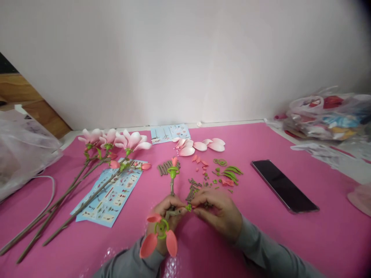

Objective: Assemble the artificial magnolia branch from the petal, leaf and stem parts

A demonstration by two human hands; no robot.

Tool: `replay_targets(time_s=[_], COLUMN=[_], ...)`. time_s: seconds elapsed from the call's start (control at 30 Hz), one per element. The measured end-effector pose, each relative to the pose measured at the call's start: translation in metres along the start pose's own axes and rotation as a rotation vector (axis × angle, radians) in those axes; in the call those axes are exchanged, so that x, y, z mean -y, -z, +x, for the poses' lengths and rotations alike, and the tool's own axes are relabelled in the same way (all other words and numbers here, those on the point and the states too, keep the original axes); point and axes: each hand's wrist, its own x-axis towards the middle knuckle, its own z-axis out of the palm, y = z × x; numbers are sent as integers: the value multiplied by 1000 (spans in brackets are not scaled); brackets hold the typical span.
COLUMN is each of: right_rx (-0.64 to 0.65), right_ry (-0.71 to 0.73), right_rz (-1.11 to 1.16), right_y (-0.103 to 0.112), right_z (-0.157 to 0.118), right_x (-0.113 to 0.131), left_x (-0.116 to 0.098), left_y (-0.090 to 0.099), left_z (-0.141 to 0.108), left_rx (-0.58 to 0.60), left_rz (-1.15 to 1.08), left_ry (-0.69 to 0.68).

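My left hand point(166, 214) grips a brown plastic flower stem point(172, 189) topped by a pink bud point(174, 161) in a green calyx point(173, 172). Below that hand hangs a green ring point(161, 227) carrying pink petals point(148, 245). My right hand point(217, 212) pinches a small green brick piece point(188, 207) between its fingertips, close to the stem's lower part. Both hands meet at the middle of a pink mat point(261, 239). Loose brown stem pieces point(166, 167) and green leaves point(228, 173) lie just beyond them.
Several finished magnolia stems point(87, 193) lie left on a blue instruction sheet point(110, 193). Pale pink petals point(188, 147) lie at the back. A black phone point(284, 186) lies right. Plastic bags point(324, 116) point(23, 150) sit at both sides, before a white wall point(174, 58).
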Motion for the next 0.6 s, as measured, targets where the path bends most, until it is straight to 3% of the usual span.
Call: replay_targets(time_s=[0.37,0.6], right_rx=[-83,-76], right_ry=[-78,-31], right_rz=[124,147], right_y=[3,2], right_z=[-7,-10], right_x=[8,8], left_x=[14,17], left_y=[-1,4], left_z=[1,2], left_rx=[4,111], left_rz=[9,72], left_ry=[-85,-168])
